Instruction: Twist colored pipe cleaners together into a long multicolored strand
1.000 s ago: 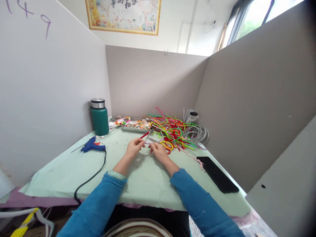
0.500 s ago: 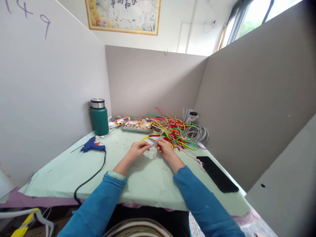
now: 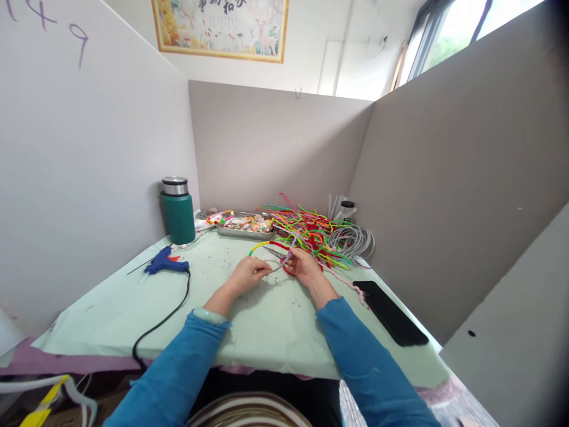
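Observation:
My left hand point(image 3: 249, 273) rests low over the pale green table cover point(image 3: 111, 314), fingers pinched on one end of a thin grey-lilac pipe cleaner point(image 3: 280, 265). My right hand point(image 3: 304, 264) is closed on the other end of it, beside small scissors point(image 3: 274, 253). A curved yellow-and-red pipe cleaner hoop point(image 3: 265, 244) arches just beyond both hands. Behind my right hand lies a tangled heap of coloured pipe cleaners point(image 3: 311, 231).
A blue glue gun point(image 3: 165, 263) with a black cord lies at left, a green flask point(image 3: 178, 211) behind it. A metal tray of small pieces point(image 3: 243, 225), a coil of white wire point(image 3: 353, 240) and a black phone point(image 3: 390, 312) are also on the table. Partition walls enclose three sides.
My right hand has moved right and away toward the heap, stretching the thin pipe cleaner. The yellow-and-red hoop now arches above my hands. My left hand has dropped slightly.

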Motion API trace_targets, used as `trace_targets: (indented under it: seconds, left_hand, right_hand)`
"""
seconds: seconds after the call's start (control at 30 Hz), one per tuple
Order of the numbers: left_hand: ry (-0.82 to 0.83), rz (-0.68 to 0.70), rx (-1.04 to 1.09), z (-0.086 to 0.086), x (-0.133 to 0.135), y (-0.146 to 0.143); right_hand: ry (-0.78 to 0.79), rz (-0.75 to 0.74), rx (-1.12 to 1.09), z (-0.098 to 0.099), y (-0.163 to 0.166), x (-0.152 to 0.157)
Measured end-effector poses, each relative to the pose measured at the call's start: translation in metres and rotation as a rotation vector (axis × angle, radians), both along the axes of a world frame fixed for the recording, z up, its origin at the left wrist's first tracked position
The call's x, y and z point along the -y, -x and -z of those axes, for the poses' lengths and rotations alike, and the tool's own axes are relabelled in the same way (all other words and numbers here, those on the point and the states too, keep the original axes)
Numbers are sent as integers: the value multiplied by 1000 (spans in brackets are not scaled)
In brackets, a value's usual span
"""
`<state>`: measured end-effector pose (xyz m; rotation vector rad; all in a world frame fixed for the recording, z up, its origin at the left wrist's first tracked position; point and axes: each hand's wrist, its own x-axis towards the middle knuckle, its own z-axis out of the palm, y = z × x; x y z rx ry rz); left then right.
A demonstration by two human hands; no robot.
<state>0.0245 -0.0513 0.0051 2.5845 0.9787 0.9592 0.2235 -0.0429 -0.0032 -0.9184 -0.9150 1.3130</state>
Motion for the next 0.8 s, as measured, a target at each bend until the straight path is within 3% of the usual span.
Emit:
trace_targets:
  seconds: [0.27, 0.37, 0.53, 0.67, 0.8]
  left_hand:
    - [-89, -41, -184, 3, 2, 0]
    - [-128, -43, -222, 3, 6, -3]
    - [-140, -91, -251, 4, 7, -6]
    - [10, -103, -164, 6, 6, -6]
    - [168, -227, 8, 9, 3, -6]
  right_hand:
    - [-489, 438, 674, -2, 14, 5]
    - [-552, 355, 737, -2, 21, 12]
    - [-519, 128, 550, -3, 37, 19]
    - [-521, 39, 454, -8, 43, 24]
    - [-510, 1, 380, -10, 45, 26]
